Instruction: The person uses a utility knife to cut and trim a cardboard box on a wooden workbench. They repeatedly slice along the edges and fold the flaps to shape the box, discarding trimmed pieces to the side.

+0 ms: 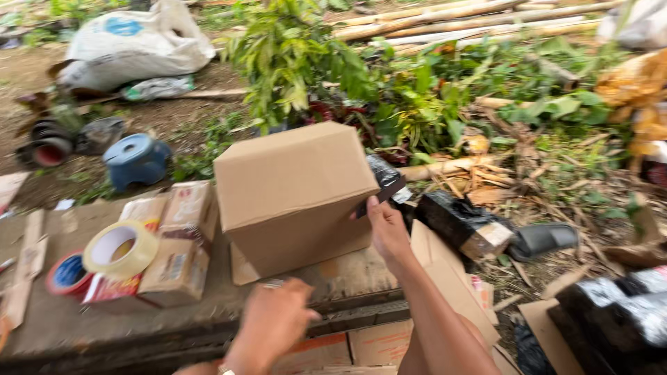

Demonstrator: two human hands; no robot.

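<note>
A plain brown cardboard box [295,194] stands tilted on a weathered wooden workbench [104,326] outdoors, its flaps folded down; no tape shows on the faces turned to the camera, so the sealing looks, by this view, yet to be done; the person's right hand [385,229] presses flat against the box's right side, fingers spread rather than gripping, beside a black plastic-wrapped bundle [383,179] that juts out behind the corner; the left hand [272,323] hovers low in front of the box, loosely curled and blurred, and whether it holds anything cannot be told; a roll of clear packing tape [121,248] lies to the left atop flattened printed cartons [177,239], near a red-cored tape roll [68,274]; more black-wrapped bundles [462,222] wait on the ground to the right, among green plants [313,55] and bamboo poles [451,17].
</note>
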